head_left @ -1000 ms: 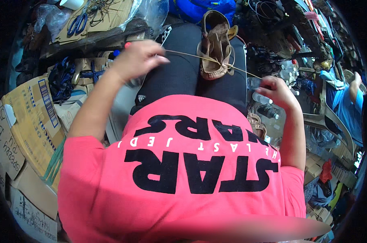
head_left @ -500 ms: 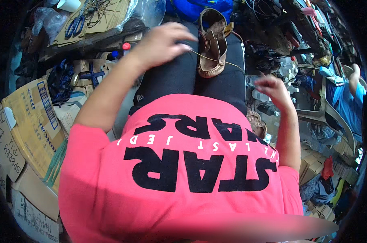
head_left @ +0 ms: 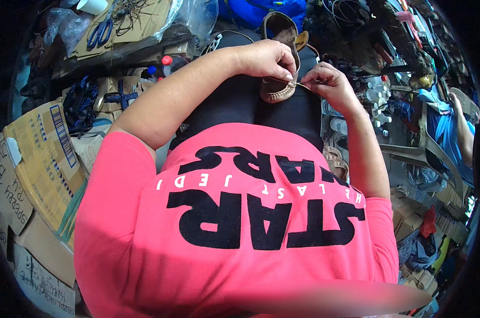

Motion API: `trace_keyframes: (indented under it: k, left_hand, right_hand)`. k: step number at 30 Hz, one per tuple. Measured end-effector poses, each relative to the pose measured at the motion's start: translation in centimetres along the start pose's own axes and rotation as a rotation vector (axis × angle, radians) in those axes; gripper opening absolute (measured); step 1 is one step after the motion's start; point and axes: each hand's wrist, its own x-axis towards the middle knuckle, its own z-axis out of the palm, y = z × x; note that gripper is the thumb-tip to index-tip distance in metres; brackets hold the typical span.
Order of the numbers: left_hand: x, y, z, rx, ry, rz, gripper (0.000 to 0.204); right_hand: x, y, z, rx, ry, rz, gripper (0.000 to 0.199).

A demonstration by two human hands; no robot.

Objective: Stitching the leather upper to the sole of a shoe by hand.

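A brown leather moccasin (head_left: 277, 95) rests on my dark-trousered lap, its toe toward me and gathered stitching around the toe. My left hand (head_left: 271, 59) lies over its middle, fingertips pinched at the thin thread (head_left: 302, 85) by the toe seam. Just to the right of the shoe, my right hand (head_left: 329, 85) pinches the same thread between thumb and fingers. The two sets of fingertips are a short way apart. My left hand hides part of the shoe's side and opening.
Blue-handled scissors (head_left: 100, 33) lie on cardboard at the far left. Cardboard boxes (head_left: 44, 153) stand at left; a red-capped bottle (head_left: 168, 62) is nearer my left arm. Plastic bottles (head_left: 376, 98) and a chair frame (head_left: 428, 143) are at right, beside another person's arm (head_left: 462, 124).
My left hand has moved right onto the shoe. My right hand has come up and left to the toe, and its fingers have closed on the thread.
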Motion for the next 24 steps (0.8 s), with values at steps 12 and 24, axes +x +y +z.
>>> trace_keyframes:
  k: [12, 24]
  left_hand:
    - [-0.1, 0.0, -0.3, -0.01, -0.157, -0.005, 0.025]
    - [0.5, -1.0, 0.4, 0.141, -0.061, 0.13, 0.026]
  right_hand:
    - [-2.3, -1.5, 2.1, -0.17, 0.138, -0.129, 0.019]
    - [-1.0, -7.0, 2.6, -0.978, -0.076, -0.16, 0.018]
